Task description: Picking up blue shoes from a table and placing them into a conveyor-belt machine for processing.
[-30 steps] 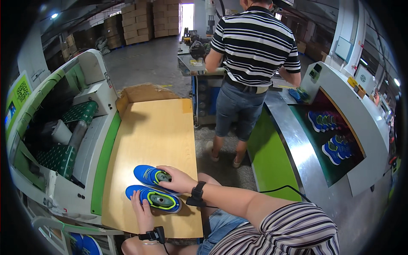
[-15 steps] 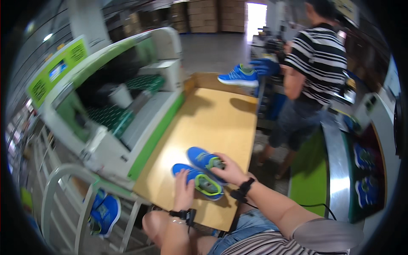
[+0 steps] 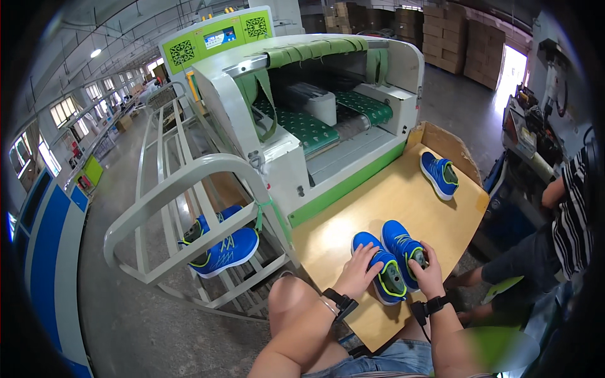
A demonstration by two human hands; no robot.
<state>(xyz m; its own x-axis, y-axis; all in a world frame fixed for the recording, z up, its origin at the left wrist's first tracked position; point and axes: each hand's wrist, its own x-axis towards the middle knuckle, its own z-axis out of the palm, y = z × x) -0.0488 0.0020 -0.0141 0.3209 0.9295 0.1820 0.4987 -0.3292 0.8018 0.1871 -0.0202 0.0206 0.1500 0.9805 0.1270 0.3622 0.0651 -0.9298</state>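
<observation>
A pair of blue sneakers with lime-green collars stands side by side on a light wooden board. My left hand is on the left sneaker, fingers over its upper and thumb at the near side of the opening. At the right sneaker, my right hand is closed around the heel and collar. Dark grey-green inserts show inside both openings. Another blue sneaker stands alone at the board's far right end.
A white and green conveyor machine with a green belt borders the board. Left of it stands a grey metal rack holding blue sneakers. At the right edge is a co-worker in a striped shirt. Stacked cartons fill the back.
My view has swung left. The single sneaker, held over the board by the co-worker's blue-gloved hand, now stands on the board. My hands stay at the pair.
</observation>
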